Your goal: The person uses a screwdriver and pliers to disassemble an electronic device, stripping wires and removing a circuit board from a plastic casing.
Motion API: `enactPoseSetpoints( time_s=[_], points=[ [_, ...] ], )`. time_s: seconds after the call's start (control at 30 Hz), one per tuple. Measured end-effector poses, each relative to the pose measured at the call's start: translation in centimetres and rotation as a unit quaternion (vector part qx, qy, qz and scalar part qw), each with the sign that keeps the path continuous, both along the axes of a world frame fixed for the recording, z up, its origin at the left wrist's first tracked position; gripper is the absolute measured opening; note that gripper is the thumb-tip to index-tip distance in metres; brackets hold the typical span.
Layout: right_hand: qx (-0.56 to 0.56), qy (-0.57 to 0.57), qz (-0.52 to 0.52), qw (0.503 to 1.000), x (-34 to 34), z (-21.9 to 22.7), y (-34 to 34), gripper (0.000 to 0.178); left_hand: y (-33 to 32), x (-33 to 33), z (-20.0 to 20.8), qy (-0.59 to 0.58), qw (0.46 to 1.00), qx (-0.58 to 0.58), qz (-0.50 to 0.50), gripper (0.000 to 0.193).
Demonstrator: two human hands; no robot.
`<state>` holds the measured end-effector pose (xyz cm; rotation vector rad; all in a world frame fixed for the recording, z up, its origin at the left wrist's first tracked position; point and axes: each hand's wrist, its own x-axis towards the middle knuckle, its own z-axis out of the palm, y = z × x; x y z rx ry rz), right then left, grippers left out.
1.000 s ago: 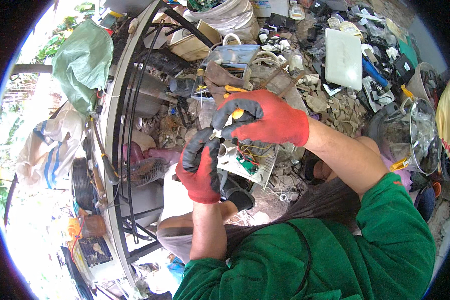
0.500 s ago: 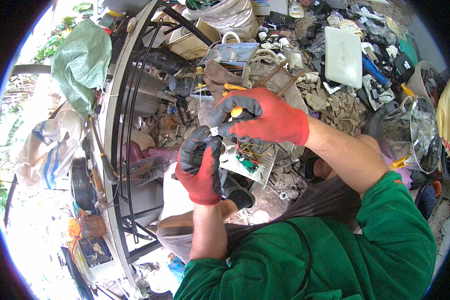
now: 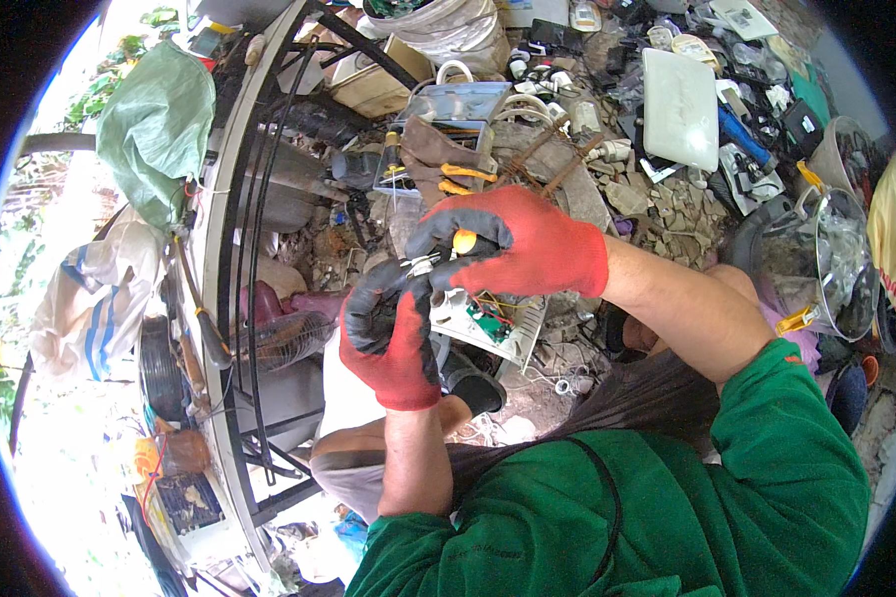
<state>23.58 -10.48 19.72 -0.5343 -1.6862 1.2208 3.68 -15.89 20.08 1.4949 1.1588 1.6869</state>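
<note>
Both my hands wear red gloves with dark grey palms and are raised close together in front of me. My left hand (image 3: 390,333) pinches a small white part (image 3: 421,266) between thumb and fingertips. My right hand (image 3: 513,242) is closed around a tool with a rounded yellow-orange handle end (image 3: 464,241); its working end is hidden by the fingers, at the white part. Just below the hands lies a white plastic casing (image 3: 520,343) holding a green circuit board (image 3: 487,322) and thin coloured wires. Orange-handled pliers (image 3: 468,177) rest beyond my right hand.
A metal frame (image 3: 237,199) stands close on my left, with a screwdriver (image 3: 212,336) hanging on it. Ahead are a toolbox (image 3: 463,99), a white bucket (image 3: 458,40) and a white flat panel (image 3: 680,109). A clear bucket (image 3: 846,264) stands at right.
Both hands have shifted slightly left, still together. The white part shows more between the fingertips, and the orange-handled pliers are less covered by my right hand.
</note>
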Motion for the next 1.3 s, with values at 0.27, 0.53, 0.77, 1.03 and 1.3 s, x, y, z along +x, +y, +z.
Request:
enactPoseSetpoints(
  time_s=[0.27,0.53,0.77,1.03,1.3],
  points=[
    [0.018,0.019,-0.022,0.999,0.3,-0.2,0.1,0.036,-0.2,0.8,0.3,-0.036,0.999,-0.03,-0.019,0.038],
    [0.035,0.01,-0.014,0.999,0.3,-0.4,0.3,0.038,0.7,0.7,0.2,-0.007,0.992,-0.07,-0.108,0.044],
    [0.031,-0.049,-0.047,0.997,0.6,-1.2,0.7,0.03,0.7,-0.7,0.0,0.069,0.989,-0.125,-0.041,0.026],
    [0.008,-0.093,-0.024,0.995,0.6,-0.5,0.6,0.031,1.4,-1.1,-0.7,0.012,0.979,-0.172,-0.104,0.016],
    [-0.046,-0.034,-0.12,0.991,2.3,0.7,2.3,0.044,9.9,-3.5,0.8,-0.024,0.984,-0.131,-0.121,0.016]
  ],
)
